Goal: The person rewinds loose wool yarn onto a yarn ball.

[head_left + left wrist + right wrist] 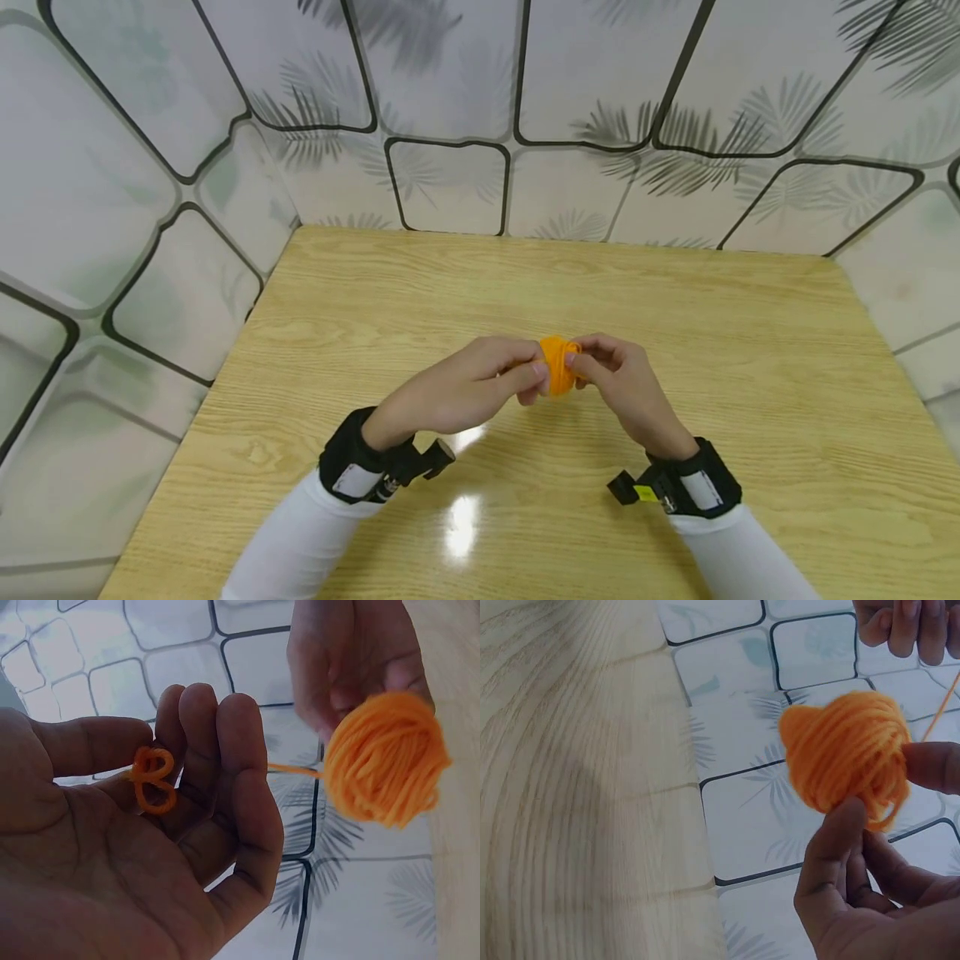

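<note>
An orange ball of yarn (558, 365) is held over the table between the two hands. My right hand (626, 385) pinches the ball between thumb and fingertips; in the right wrist view the wound strands of the yarn ball (847, 754) show plainly. My left hand (480, 379) pinches the yarn's loose end between thumb and index finger. In the left wrist view a small looped bit of yarn (155, 781) sticks out of that pinch. From behind the left fingers (244, 772) a strand (292, 770) runs straight across to the ball.
A light wood-grain table (405, 283) lies under both hands. Patterned wall panels (450, 183) with leaf prints rise along its back and left side. Each wrist wears a black strap with a small camera (438, 458) that juts inward.
</note>
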Demonstrator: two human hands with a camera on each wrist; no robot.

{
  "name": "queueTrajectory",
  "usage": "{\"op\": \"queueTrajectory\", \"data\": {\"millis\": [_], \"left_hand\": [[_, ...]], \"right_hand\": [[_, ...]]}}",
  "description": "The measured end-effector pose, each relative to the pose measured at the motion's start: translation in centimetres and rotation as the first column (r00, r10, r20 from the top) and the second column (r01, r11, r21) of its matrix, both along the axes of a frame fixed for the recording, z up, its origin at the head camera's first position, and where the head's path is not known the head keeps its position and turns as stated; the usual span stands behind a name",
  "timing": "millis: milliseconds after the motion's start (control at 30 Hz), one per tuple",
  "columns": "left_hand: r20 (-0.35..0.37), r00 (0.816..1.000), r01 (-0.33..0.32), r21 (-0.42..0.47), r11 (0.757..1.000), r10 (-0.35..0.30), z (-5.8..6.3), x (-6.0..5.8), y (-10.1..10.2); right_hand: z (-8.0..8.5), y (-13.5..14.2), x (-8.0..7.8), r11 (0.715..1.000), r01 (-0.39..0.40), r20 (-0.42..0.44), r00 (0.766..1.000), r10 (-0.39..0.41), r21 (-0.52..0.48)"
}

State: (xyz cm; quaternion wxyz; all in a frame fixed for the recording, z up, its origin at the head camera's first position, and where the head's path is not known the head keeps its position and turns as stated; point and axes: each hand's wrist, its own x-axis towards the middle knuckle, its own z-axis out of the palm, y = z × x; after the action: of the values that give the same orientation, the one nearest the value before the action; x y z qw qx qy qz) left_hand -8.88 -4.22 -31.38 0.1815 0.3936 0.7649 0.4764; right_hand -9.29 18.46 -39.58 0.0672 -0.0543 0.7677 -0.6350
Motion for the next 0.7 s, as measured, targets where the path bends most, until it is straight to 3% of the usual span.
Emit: {"op": "queueTrajectory", "data": {"millis": [167, 367, 700], "left_hand": [[0.032, 0.999, 0.025, -0.005, 1.000, -0.025, -0.4, 0.5, 0.7], [0.064, 0.997, 0.054, -0.015, 0.998, -0.053, -1.2, 0.9, 1.5], [0.147, 0.988, 0.052, -0.039, 0.998, -0.046, -3.6, 1.3, 2.9]], "right_hand": [[-0.1, -0.4, 0.0, 0.989, 0.089, -0.001, 0.996, -0.090, -0.115], [0.3, -0.6, 0.0, 0.958, 0.129, 0.005, 0.991, -0.132, -0.257], [1.1, -0.3, -0.3, 0.853, 0.131, 0.070, 0.991, -0.111, -0.504]]}}
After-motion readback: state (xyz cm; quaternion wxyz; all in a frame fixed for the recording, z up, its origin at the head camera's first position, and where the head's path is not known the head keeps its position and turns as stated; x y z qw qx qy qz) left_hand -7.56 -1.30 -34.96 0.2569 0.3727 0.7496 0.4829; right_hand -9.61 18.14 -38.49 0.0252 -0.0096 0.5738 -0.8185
